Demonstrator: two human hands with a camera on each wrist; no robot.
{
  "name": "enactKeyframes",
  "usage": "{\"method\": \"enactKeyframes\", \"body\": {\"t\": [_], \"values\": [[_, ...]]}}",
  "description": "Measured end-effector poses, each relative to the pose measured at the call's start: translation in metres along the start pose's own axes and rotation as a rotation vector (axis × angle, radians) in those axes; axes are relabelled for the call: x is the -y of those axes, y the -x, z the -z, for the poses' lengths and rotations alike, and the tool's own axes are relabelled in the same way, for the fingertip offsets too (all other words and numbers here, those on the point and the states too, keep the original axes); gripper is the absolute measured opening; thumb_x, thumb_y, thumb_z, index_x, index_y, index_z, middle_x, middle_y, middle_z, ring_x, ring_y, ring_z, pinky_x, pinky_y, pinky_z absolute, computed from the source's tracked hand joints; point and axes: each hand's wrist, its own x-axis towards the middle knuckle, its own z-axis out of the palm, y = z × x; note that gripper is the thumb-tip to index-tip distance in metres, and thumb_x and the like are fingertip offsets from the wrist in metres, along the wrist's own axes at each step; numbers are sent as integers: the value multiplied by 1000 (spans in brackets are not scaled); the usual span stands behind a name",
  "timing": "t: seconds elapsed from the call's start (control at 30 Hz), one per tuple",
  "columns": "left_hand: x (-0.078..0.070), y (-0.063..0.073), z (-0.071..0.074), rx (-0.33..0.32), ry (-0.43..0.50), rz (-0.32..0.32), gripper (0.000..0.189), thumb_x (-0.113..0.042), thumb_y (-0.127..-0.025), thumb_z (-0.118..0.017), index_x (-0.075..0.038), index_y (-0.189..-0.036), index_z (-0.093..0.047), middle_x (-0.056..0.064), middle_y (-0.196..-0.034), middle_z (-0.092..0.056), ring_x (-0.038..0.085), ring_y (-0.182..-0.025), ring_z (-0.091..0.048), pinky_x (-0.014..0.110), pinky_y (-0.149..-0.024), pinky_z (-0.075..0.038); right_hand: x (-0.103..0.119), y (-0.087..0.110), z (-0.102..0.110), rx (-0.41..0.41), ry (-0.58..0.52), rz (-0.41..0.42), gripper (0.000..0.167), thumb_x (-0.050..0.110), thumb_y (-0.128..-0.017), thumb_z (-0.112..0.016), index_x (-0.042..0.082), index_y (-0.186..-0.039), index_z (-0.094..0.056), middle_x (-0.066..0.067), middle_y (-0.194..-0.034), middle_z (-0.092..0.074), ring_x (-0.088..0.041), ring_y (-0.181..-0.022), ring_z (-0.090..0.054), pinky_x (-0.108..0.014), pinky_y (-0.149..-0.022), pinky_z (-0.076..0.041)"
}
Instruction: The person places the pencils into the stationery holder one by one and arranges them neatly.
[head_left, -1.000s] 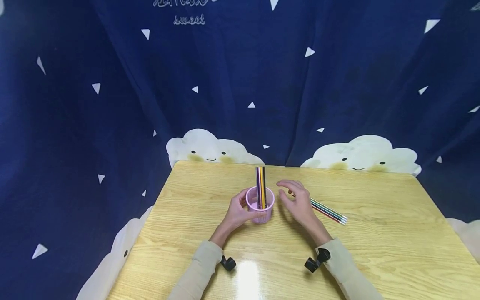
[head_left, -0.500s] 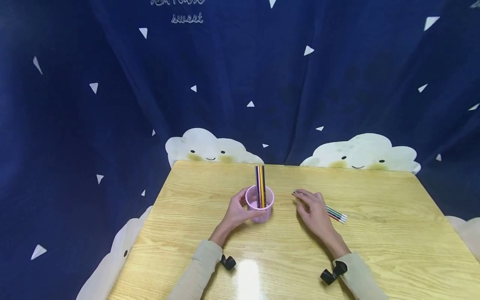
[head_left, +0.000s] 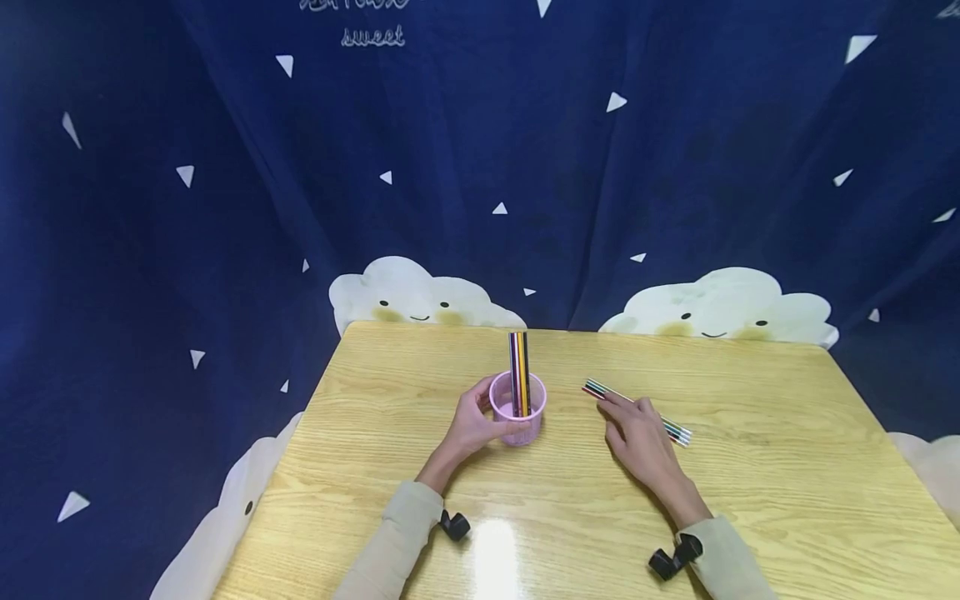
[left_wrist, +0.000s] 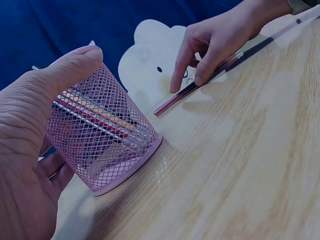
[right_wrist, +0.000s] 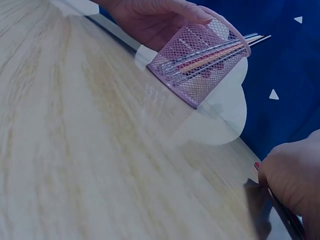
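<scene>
My left hand (head_left: 472, 425) grips the side of a pink mesh pencil holder (left_wrist: 107, 130) on the wooden table, with the thumb along its near wall. Several pencils (head_left: 520, 371), yellow and dark ones among them, stand in the holder and stick up past its rim. Right of it my right hand (head_left: 641, 437) bends over a small row of loose pencils (head_left: 678, 431), striped green, red and dark. Its index finger rests on them, while the thumb sits apart on their near side in the head view. The middle of the row is hidden under this hand.
The wooden table (head_left: 420, 367) ends at the back against a dark blue curtain (head_left: 450, 125) printed with smiling white clouds (head_left: 720, 304) and triangles. Black wrist cameras (head_left: 454, 526) are strapped over both beige sleeves (head_left: 397, 533).
My right hand has moved away from the holder, to the right and toward me, and its fingers have come down onto the loose pencils. The left hand and the holder stay put.
</scene>
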Motion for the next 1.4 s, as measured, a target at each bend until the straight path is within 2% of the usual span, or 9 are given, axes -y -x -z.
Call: {"method": "enactKeyframes", "body": {"t": [0.2, 0.43, 0.73, 0.93, 1.13, 1.3, 1.4], "values": [[0, -1, 1, 7, 20, -2, 85, -1, -69, -94, -7, -146, -57, 15, -139, -65, 36, -125, -63, 52, -112, -49, -1, 2, -1, -16, 29, 32, 31, 6, -92, -67, 3, -122, -76, -16, -131, -72, -28, -89, -53, -40, -73, -43], [2, -1, 1, 4, -8, 0, 86, -4, -69, -94, -9, -147, -57, 11, -138, -66, 30, -124, -64, 47, -111, -50, -2, 3, -2, -30, 8, 41, 28, 6, -92, -69, 4, -119, -77, -18, -127, -71, -30, -93, -55, -42, -76, -44], [1, 1, 1, -2, -18, -3, 86, -6, -69, -95, -9, -147, -57, 11, -136, -67, 31, -123, -65, 47, -109, -52, 1, -1, -6, -48, -41, 76, 18, 3, -90, -70, 3, -105, -79, -16, -117, -74, -33, -94, -58, -47, -78, -45], [-1, 1, 0, -1, -7, 10, 85, -6, -70, -95, -9, -147, -58, 13, -137, -67, 34, -124, -64, 49, -111, -50, 3, -1, -5, -30, -22, 58, 17, 3, -90, -69, 4, -104, -79, -16, -115, -73, -33, -95, -57, -46, -76, -44], [-2, 0, 0, 1, 4, 11, 86, -2, -69, -94, -9, -147, -57, 14, -138, -66, 34, -126, -63, 50, -113, -48, 4, 0, -2, 17, 36, 55, 20, 7, -93, -69, 5, -111, -79, -15, -117, -73, -33, -98, -57, -45, -76, -43], [-1, 1, -1, 0, 13, 8, 85, -3, -71, -94, -6, -147, -57, 16, -138, -65, 37, -125, -63, 53, -113, -48, 5, 0, 1, 77, 107, 76, 25, 7, -92, -71, 5, -116, -78, -12, -121, -74, -33, -104, -60, -47, -77, -45], [-2, 1, -1, 3, 20, 7, 85, -2, -71, -94, -5, -147, -56, 17, -138, -65, 39, -126, -62, 53, -113, -48, 4, -2, 1, 77, 118, 115, 26, 2, -88, -73, 4, -114, -78, -13, -119, -74, -33, -103, -63, -49, -80, -50]]}}
